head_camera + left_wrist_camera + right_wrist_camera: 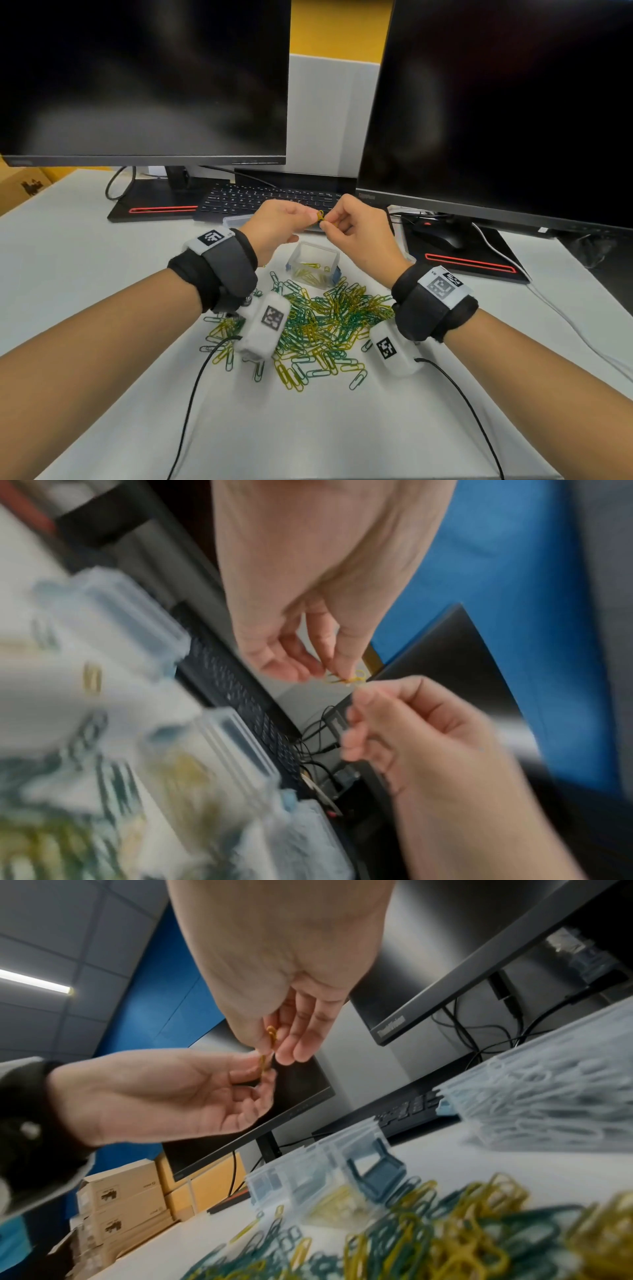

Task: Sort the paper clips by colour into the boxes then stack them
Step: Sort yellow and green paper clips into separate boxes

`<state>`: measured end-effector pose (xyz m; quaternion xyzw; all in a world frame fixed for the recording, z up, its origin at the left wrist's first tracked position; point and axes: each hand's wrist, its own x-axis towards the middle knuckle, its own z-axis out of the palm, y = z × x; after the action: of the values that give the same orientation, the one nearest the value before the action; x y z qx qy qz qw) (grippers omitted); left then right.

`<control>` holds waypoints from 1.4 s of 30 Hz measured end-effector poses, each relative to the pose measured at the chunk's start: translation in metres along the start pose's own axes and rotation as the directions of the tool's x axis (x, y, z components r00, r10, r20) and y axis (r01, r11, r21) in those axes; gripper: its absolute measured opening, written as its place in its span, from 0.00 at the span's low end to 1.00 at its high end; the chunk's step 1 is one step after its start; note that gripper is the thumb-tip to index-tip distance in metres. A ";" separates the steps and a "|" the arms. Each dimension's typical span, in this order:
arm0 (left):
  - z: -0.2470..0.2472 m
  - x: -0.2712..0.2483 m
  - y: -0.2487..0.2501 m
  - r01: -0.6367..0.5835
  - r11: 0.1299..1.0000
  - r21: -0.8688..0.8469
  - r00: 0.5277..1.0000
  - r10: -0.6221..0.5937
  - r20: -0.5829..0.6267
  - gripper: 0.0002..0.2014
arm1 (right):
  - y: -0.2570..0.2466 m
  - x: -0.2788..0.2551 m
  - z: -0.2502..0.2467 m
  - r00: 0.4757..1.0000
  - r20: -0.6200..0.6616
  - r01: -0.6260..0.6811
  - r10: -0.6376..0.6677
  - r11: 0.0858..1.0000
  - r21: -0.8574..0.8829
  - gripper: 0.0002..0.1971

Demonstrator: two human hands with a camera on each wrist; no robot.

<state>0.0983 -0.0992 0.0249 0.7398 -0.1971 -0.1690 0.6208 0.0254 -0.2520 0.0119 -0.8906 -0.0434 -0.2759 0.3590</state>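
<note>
Clips in hand: we hold yellow clips (320, 218) pinched between the left hand (274, 226) and the right hand (356, 229), above the open box (313, 263).
Axis: the box lies straight below, toward us.
Unclear: we cannot tell whether the clips are hooked together.
Pile: the other clips (318, 325) are on the desk (85, 257).

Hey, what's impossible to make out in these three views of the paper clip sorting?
- Pinched clips: head view too small, fingertips cover them; count unclear.
- Clear box: left wrist view blurred; contents unreadable.
- Second box: head view, the left hand hides most.
</note>
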 end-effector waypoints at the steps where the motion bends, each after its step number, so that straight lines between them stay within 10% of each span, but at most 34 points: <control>1: 0.001 0.001 0.001 0.062 0.994 -0.089 0.998 -0.060 0.021 0.04 | -0.001 -0.001 0.003 1.000 0.027 0.016 -0.016 1.000 -0.003 0.04; 5: 0.006 0.004 0.006 0.163 0.955 -0.249 0.984 -0.139 0.111 0.06 | -0.004 -0.007 0.009 0.968 0.230 0.127 -0.104 0.988 -0.087 0.03; 13: 0.010 0.011 -0.005 -0.060 0.932 0.357 0.994 0.090 -0.069 0.08 | 0.010 0.007 -0.005 0.967 0.115 -0.223 0.229 0.973 -0.063 0.02; 19: 0.010 0.007 -0.009 -0.056 0.794 0.605 0.993 0.106 -0.047 0.13 | 0.000 0.010 -0.009 0.904 0.278 -0.306 0.324 0.946 -0.105 0.07; 24: 0.010 -0.027 -0.005 -0.102 0.797 0.596 0.946 -0.107 0.305 0.06 | 0.009 -0.004 -0.033 0.737 0.521 -0.139 0.430 0.851 -0.506 0.10; 27: 0.031 -0.041 -0.012 -0.276 0.586 0.762 0.866 -0.192 0.462 0.14 | 0.021 -0.024 -0.021 0.672 0.600 0.043 0.434 0.786 -0.617 0.17; 32: 0.059 -0.042 -0.024 -0.400 0.389 0.829 0.869 -0.125 0.478 0.18 | 0.031 -0.037 -0.014 0.756 0.549 0.018 0.357 0.826 -0.563 0.09; 37: 0.057 -0.040 -0.027 -0.375 0.460 0.805 0.879 -0.100 0.467 0.03 | 0.035 -0.045 -0.035 0.721 0.549 -0.312 0.422 0.906 -0.288 0.07; 42: 0.042 -0.040 -0.022 -0.161 0.849 0.502 0.951 -0.003 0.310 0.03 | 0.037 -0.063 -0.058 0.700 0.561 -0.669 0.441 0.680 0.301 0.10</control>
<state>0.0448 -0.1121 -0.0040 0.8370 -0.3579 -0.1932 0.3660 -0.0442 -0.3098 -0.0098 -0.7773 0.0892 0.0814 0.6175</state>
